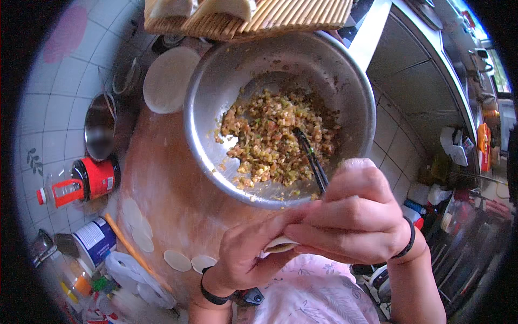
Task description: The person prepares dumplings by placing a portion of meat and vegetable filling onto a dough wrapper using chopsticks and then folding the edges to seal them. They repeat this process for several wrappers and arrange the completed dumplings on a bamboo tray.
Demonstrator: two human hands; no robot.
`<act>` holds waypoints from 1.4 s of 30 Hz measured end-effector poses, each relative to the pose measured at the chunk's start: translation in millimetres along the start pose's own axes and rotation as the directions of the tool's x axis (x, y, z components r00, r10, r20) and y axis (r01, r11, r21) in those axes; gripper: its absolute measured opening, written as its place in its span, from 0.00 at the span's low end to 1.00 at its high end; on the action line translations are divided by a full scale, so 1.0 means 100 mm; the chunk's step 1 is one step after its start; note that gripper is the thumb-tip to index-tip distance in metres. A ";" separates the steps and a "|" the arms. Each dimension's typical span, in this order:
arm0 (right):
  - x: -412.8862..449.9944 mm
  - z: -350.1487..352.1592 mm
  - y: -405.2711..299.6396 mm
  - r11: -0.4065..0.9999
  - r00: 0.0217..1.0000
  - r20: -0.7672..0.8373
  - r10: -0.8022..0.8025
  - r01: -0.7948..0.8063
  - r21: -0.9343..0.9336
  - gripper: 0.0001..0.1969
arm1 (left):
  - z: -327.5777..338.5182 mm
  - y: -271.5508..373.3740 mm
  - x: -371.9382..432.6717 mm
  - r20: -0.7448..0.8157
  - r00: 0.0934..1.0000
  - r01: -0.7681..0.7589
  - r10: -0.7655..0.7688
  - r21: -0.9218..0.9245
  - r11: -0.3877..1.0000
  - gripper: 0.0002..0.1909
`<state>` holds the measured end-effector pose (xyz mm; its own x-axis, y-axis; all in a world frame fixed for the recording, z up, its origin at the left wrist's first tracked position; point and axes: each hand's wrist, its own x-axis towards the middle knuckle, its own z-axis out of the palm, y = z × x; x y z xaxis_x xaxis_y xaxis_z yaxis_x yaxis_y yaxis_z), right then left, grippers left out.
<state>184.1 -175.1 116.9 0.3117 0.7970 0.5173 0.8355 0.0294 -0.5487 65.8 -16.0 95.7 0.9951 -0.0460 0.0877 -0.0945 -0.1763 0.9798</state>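
My left hand (251, 243) and my right hand (360, 214) meet just below a steel mixing bowl (370, 117). Between them they hold a folded dumpling wrapper (279, 246), mostly covered by the fingers. Chopped filling (275, 137), greenish and brown, lies across the bottom of the bowl. Black chopsticks (311, 156) stand tilted with one end in that filling. Their other ends pass behind my right hand; whether it touches them, I cannot tell. Left of the bowl are a large round pale disc of dough (172, 81) and, farther down, several loose wrappers (177, 260).
A slatted mat (299, 16) bearing dumplings (232, 9) overhangs the bowl's far rim. Along the floured board's (170, 174) left edge are a steel pot (100, 121), a red-labelled bottle (96, 180), a wooden rolling pin (131, 247) and a plastic bag (137, 279).
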 end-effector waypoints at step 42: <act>0.15 -0.07 -0.04 0.928 0.938 -0.148 0.315 -0.271 0.255 0.15 | 0.22 -0.05 -0.02 -0.336 0.942 -0.095 -0.008 -0.289 0.953 0.18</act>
<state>188.2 -167.5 131.0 0.6222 0.6672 0.4094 0.5754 -0.0351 -0.8171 63.2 -36.2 86.5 0.9479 0.2884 0.1353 -0.1762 0.1208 0.9769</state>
